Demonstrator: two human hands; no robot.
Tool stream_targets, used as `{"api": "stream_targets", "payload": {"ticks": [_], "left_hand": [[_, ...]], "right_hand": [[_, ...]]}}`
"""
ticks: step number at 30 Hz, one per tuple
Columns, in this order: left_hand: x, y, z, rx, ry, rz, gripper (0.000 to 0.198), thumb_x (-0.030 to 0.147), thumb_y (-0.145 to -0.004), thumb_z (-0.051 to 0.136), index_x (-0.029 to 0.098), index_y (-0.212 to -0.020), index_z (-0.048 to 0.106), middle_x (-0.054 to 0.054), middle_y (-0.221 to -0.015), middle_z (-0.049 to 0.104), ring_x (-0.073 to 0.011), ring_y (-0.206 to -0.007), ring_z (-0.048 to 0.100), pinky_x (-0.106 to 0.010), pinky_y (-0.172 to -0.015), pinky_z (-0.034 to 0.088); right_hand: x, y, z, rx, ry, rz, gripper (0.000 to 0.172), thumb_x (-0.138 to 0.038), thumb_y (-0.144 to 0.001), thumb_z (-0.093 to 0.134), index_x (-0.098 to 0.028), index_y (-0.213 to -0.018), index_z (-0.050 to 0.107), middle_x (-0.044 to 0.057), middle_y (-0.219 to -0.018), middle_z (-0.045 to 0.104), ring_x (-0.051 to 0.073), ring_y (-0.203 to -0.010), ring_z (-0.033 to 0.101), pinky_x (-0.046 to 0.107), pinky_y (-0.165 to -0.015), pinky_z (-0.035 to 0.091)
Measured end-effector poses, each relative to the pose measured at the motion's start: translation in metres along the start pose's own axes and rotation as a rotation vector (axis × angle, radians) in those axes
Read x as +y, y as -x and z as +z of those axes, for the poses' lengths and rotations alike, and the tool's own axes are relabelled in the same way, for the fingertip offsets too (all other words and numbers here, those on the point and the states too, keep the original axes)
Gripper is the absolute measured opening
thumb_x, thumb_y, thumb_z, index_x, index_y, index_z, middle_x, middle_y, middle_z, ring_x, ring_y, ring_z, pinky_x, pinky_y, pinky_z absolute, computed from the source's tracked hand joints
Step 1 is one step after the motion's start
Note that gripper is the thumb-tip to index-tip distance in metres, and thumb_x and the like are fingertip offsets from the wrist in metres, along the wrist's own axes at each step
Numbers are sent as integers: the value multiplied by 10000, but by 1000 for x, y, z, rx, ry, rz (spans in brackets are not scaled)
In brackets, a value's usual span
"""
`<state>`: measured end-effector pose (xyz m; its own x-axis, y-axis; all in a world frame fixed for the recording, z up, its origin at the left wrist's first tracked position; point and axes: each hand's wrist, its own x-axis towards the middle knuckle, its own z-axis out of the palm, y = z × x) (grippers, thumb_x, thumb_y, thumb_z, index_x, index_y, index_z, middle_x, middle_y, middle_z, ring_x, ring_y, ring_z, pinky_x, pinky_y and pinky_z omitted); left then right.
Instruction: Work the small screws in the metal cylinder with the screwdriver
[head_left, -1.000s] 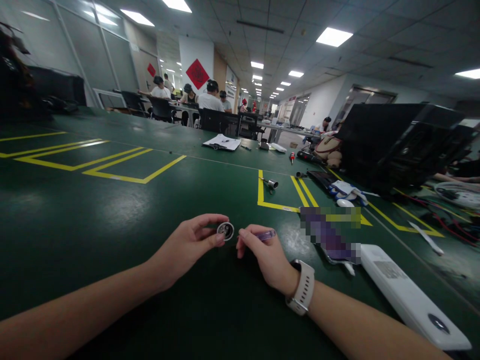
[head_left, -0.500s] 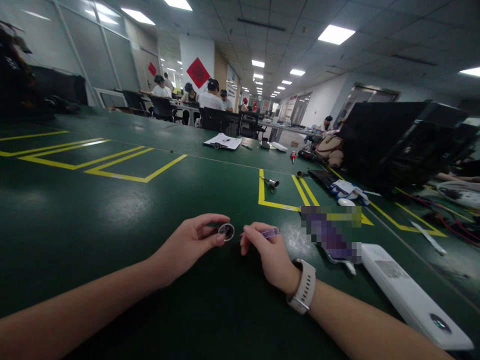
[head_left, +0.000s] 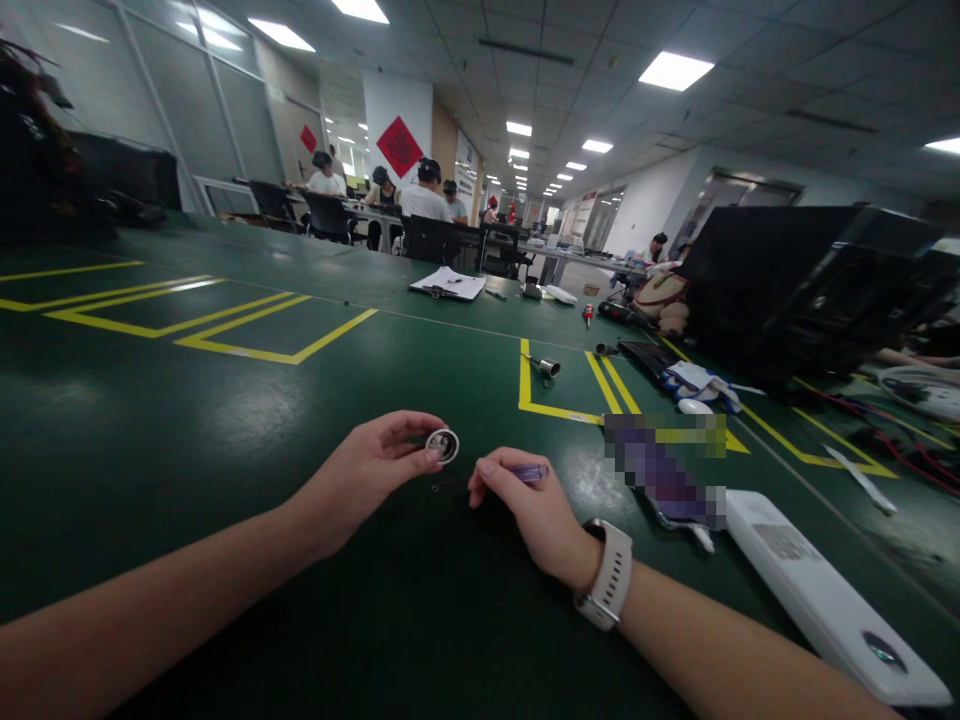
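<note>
In my left hand, a small round metal cup is pinched between thumb and fingers, its open end turned toward me and a pale part inside. My right hand is closed round a slim tool with a see-through purple handle. Left of those fingertips a tiny glinting bit shows against the dark table; whether it is the tool's tip or a loose piece I cannot tell. The two hands are apart. Farther off, another metal cup with a thin stem lies on its side within yellow tape.
On the green table, a phone-like purple thing, partly pixelated, and a long white device lie right of my right hand. Beyond are a clipboard with papers, a red-handled tool and a large black case. People sit farther back.
My left hand has moved slightly left and up with the metal cup, widening the gap to my right hand. The purple handle has shifted a little left, and the tiny glinting bit now shows.
</note>
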<state>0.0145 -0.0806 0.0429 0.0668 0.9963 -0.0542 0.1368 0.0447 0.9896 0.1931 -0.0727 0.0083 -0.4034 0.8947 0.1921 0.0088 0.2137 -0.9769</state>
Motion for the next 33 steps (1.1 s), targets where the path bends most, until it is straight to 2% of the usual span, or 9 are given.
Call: {"api": "stream_targets", "payload": {"ticks": [4,11,16,21,25,33], "left_hand": [[-1,-1,-2,14,15,-4,304,239,-640,706,180,-927,627,-50,-956,692,-216,-917,630,-355,-860,486],[2,-2,-2,51,27,-28,316,246,-614,708,168,-912,637,-65,-949,693,-238,-921,625,-379,-854,479],[2,-2,-2,49,31,-33,295,223,-622,693,167,-908,642,-66,-959,689,-238,-946,615,-367,-869,466],[0,-3,-3,28,42,-40,293,218,-634,688,173,-920,641,-60,-969,688,-225,-946,616,-347,-864,468],[2,-3,-3,43,34,-57,288,212,-623,689,181,-906,647,-47,-950,696,-212,-929,624,-318,-839,481],[8,1,-1,73,11,-77,272,214,-612,685,186,-881,656,-57,-930,704,-228,-908,637,-333,-804,502]], "right_hand": [[-3,0,0,-50,51,22,249,-314,-848,482,-167,-693,610,-8,-640,576,124,-640,541,267,-651,415],[-18,1,4,38,211,76,302,-267,-827,470,-160,-564,574,-15,-530,527,107,-545,503,233,-546,377],[-16,2,7,61,276,58,300,-247,-822,461,-160,-553,561,-21,-510,517,107,-529,505,232,-538,375],[-9,5,11,93,280,-17,297,-257,-835,461,-156,-577,569,-16,-542,531,107,-543,514,227,-540,383],[-7,5,11,118,223,3,290,-268,-840,467,-156,-598,581,-16,-546,532,107,-556,518,222,-548,390],[-4,6,7,112,134,1,275,-298,-854,459,-167,-651,590,-10,-599,550,119,-602,533,238,-582,411]]}}
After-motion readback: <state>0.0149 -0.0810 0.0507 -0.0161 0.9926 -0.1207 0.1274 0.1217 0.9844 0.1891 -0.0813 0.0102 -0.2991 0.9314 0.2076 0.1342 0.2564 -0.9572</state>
